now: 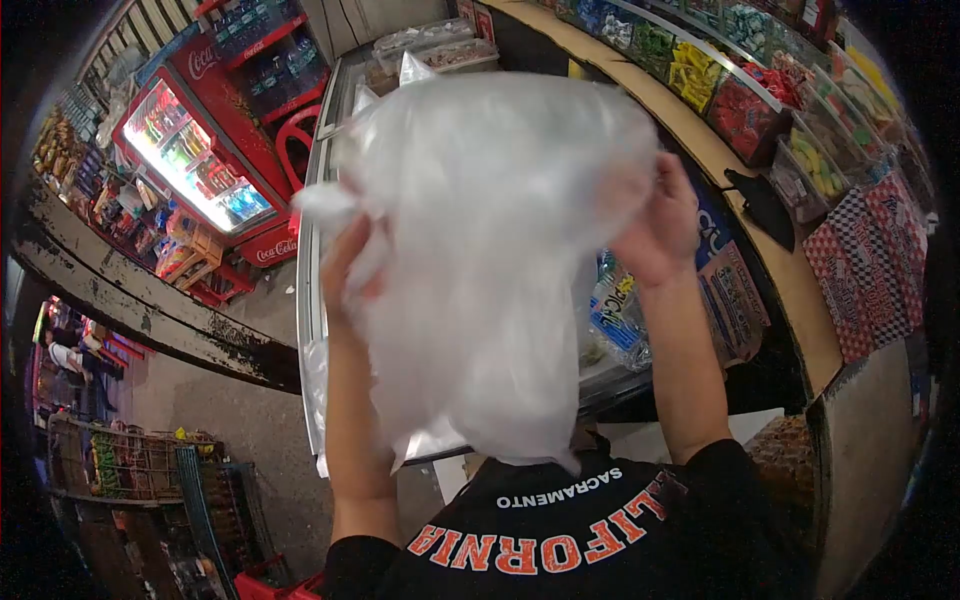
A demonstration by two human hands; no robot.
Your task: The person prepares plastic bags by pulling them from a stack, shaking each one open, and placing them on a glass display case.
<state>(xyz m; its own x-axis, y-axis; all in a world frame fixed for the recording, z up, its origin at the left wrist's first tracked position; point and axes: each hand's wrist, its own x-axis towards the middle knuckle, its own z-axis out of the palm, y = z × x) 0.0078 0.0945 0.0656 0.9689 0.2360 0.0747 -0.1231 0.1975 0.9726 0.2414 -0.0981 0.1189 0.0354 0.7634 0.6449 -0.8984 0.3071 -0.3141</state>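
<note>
A large translucent white plastic bag (490, 260), puffed out and smeared by motion, fills the middle of the head view. My left hand (352, 250) grips a gathered part of its left side, the fingers closed on the film. At the upper right edge, my right hand (657, 222) has its fingers curled around the bag, partly hidden behind the plastic. Both forearms reach up from black sleeves, and the bag's lower end hangs in front of my black shirt (540, 530). Whether anything is inside the bag cannot be made out.
Behind the bag is a counter or display case (312, 350) with packaged goods (617, 310). Snack bins (740, 115) line the upper right, beside checkered bags (868, 262). A red drinks cooler (215, 75) stands at left. Metal racks (130, 460) and a person (68, 357) are lower left.
</note>
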